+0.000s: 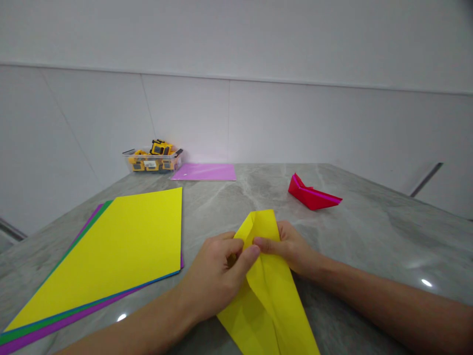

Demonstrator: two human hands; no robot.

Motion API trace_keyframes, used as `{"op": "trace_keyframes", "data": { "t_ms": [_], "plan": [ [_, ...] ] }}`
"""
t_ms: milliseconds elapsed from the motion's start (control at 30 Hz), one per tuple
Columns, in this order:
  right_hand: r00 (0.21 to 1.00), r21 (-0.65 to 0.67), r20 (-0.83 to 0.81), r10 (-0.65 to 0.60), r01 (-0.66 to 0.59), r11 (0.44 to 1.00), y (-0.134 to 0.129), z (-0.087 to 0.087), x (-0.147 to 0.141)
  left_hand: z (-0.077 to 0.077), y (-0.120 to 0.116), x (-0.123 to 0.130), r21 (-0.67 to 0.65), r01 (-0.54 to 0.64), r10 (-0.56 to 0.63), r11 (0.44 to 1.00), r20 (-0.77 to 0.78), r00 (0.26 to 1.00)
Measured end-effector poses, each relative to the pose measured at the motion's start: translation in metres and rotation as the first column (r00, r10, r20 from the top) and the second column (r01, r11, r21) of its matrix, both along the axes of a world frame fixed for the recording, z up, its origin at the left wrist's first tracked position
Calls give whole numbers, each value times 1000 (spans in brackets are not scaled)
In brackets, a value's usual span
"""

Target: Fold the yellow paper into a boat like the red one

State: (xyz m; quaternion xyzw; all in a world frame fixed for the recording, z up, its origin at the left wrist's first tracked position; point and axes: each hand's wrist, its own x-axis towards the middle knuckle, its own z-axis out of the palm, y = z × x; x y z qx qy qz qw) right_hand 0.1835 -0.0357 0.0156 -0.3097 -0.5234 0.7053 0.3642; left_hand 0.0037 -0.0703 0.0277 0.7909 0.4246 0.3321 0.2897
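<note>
A partly folded sheet of yellow paper (pixel 281 296) is held up between both hands above the grey table, its lower end running off the bottom of the view. Thumb and fingers of my left hand (pixel 221 271) pinch its left edge near the upper part. My right hand (pixel 291 246) grips the right side, thumb on the front and fingers behind the paper, mostly hidden. A crease runs down the middle, and a flap stands open between the thumbs. Beyond my right hand sits a folded red paper boat (pixel 312 195) with pink edges.
On the left lies a stack of coloured paper (pixel 129 236), yellow on top with blue, green and purple below. Near the wall stand a clear plastic box (pixel 151 160) of yellow toy trucks and a flat pink-purple sheet (pixel 205 171). The grey marble-patterned table (pixel 362 236) meets white walls.
</note>
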Motion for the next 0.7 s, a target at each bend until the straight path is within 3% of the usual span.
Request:
{"op": "trace_keyframes", "data": {
  "t_ms": [100,200,367,533,600,700],
  "plan": [
    [993,-39,-82,91,-94,995,7,-7,5,6,-5,-1,46,24,-25,999,24,999],
    [980,-87,-134,144,-156,984,12,-10,9,7,-7,-2,4,-28,28,1000,9,1000],
    [983,-161,-173,67,-95,982,11,-6,7,2,-5,-2,-89,-38,43,995,51,998],
    [988,-138,-136,74,-93,986,10,-10,7,1,-2,0,-132,-42,52,990,75,996],
    [992,-124,-106,74,-87,988,10,-12,7,1,0,0,-217,-9,41,976,141,989],
    [992,-112,-80,99,-108,988,9,-12,7,1,2,1,-398,102,31,912,313,949]
  ]
}}
